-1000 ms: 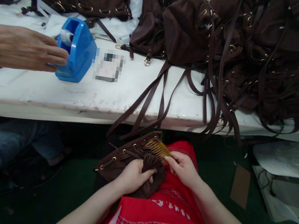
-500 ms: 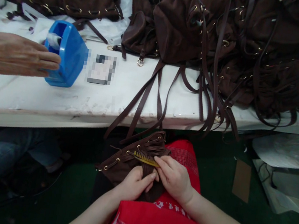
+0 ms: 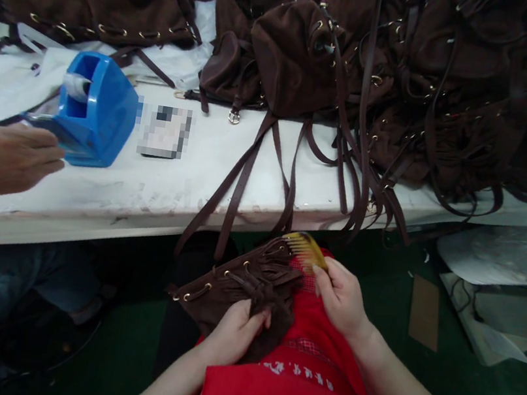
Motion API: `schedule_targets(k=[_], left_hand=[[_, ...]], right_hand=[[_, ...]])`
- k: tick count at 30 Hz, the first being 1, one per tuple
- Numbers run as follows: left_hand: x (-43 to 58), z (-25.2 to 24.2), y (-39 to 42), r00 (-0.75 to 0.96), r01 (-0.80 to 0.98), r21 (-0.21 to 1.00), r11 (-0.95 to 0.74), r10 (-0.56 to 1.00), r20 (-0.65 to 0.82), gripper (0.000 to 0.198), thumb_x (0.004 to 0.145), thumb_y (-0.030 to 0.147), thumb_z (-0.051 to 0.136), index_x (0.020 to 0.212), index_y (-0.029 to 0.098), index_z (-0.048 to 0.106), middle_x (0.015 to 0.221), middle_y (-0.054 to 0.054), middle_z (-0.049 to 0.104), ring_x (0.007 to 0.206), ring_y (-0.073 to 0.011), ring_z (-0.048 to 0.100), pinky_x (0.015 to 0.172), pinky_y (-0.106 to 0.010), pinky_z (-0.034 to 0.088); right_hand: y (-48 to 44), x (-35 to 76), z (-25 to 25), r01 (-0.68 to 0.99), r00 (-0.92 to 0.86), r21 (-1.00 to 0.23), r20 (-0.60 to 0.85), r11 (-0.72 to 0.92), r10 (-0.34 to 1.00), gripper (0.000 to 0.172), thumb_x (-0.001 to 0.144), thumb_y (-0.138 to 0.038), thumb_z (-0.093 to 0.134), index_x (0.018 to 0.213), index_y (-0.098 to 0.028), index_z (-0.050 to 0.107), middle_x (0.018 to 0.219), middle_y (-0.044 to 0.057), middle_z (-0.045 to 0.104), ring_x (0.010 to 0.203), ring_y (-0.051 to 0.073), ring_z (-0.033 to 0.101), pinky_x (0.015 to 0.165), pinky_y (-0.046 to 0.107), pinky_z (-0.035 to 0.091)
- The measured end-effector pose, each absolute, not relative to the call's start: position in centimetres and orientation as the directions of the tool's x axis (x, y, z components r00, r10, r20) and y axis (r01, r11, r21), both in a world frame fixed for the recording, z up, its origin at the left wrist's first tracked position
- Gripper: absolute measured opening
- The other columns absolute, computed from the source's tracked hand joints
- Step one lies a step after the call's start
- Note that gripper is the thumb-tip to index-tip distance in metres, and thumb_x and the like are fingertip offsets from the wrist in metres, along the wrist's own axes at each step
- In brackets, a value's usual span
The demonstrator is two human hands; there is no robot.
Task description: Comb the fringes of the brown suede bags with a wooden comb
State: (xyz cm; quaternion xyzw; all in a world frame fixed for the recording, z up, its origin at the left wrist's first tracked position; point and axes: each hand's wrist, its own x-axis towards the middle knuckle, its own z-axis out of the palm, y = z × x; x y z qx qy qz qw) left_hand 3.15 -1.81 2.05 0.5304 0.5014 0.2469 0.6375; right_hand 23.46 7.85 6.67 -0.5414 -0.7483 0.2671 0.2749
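A dark brown suede bag (image 3: 212, 305) with gold eyelets and fringe lies across my lap. My left hand (image 3: 236, 329) is closed on it, gripping fringe and cloth at its lower side. In my right hand (image 3: 342, 295) is a yellow-brown comb (image 3: 308, 250), pinched by one end between thumb and fingers. The comb is raised at the bag's upper right side, its teeth towards the fringe and a little blurred. Whether the teeth touch the fringe I cannot tell.
Several brown bags (image 3: 294, 57) lie piled on the white table (image 3: 160, 189), their straps (image 3: 240, 187) hanging over its edge. A blue tape dispenser (image 3: 112, 115) stands at the left beside a blurred-out flat object (image 3: 167, 133). A co-worker's hand (image 3: 16, 157) is near the dispenser.
My right hand has lifted the comb up and right, away from my left hand, which stays on the bag. The co-worker's hand has moved down and left from the dispenser.
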Motion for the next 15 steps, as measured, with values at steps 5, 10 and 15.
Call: schedule_targets(k=[5, 10, 15], left_hand=[[3.1, 0.8, -1.4, 0.345, -0.158, 0.820, 0.550, 0.809, -0.476, 0.043, 0.086, 0.056, 0.042, 0.072, 0.015, 0.050, 0.051, 0.006, 0.032, 0.048, -0.0077, 0.026, 0.048, -0.021, 0.022], [3.3, 0.7, -1.9, 0.356, 0.012, 0.901, 0.433, 0.841, -0.408, 0.044, 0.088, 0.054, 0.040, 0.065, 0.017, 0.048, 0.056, 0.003, 0.041, 0.053, -0.0098, 0.036, 0.053, -0.022, 0.032], [3.0, 2.3, -1.8, 0.430, 0.291, 0.951, 0.106, 0.874, -0.229, 0.046, 0.095, 0.042, 0.027, 0.067, 0.017, 0.054, 0.065, -0.001, 0.056, 0.061, -0.0117, 0.049, 0.063, -0.023, 0.039]], right_hand=[[3.7, 21.7, 6.8, 0.484, -0.628, -0.741, 0.077, 0.466, 0.774, 0.020, 0.096, -0.022, 0.041, 0.103, -0.018, 0.059, 0.090, 0.006, 0.062, 0.081, 0.017, 0.059, 0.072, 0.028, 0.048], [2.3, 20.4, 4.4, 0.597, -0.718, -0.531, -0.019, 0.602, 0.695, 0.025, 0.095, -0.019, 0.040, 0.113, -0.016, 0.058, 0.094, 0.009, 0.063, 0.080, 0.018, 0.061, 0.069, 0.028, 0.051], [2.7, 20.1, 3.5, 0.674, -0.697, -0.367, -0.031, 0.640, 0.716, 0.026, 0.092, -0.014, 0.043, 0.113, -0.014, 0.058, 0.095, 0.010, 0.063, 0.082, 0.019, 0.062, 0.068, 0.027, 0.051]])
